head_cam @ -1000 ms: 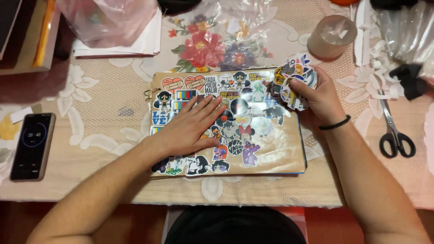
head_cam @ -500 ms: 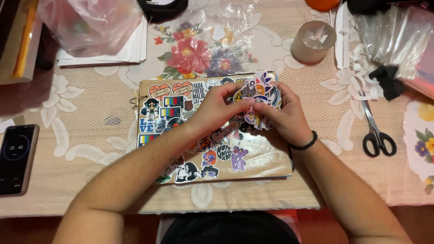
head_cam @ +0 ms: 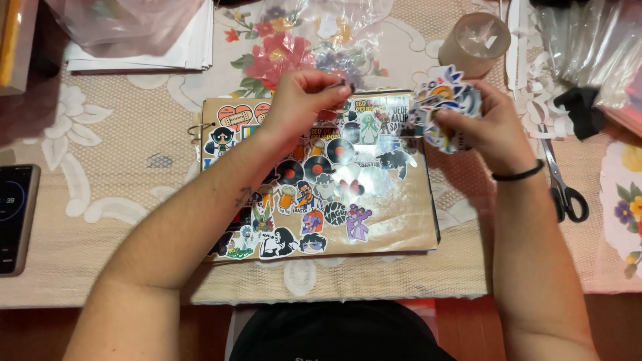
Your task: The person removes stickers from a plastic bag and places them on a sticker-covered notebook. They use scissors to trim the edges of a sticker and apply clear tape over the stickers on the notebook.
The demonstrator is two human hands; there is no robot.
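A brown ring-bound notebook cover (head_cam: 401, 220), covered with many colourful stickers, lies flat on the table in front of me. My left hand (head_cam: 301, 103) hovers over its top edge, fingers pinched on a small sticker that is hard to make out. My right hand (head_cam: 481, 127) is just past the cover's top right corner, gripping a fanned stack of loose stickers (head_cam: 445, 100).
A phone (head_cam: 15, 217) lies at the left edge. Scissors (head_cam: 565, 187) lie to the right, near paper scraps and clear plastic bags (head_cam: 588, 40). A round lidded container (head_cam: 476, 43) stands behind my right hand. White papers (head_cam: 147, 57) sit at the back left.
Both hands have parted: the left one drew a sticker away towards the cover's top middle, and the right one moved right with the sticker stack.
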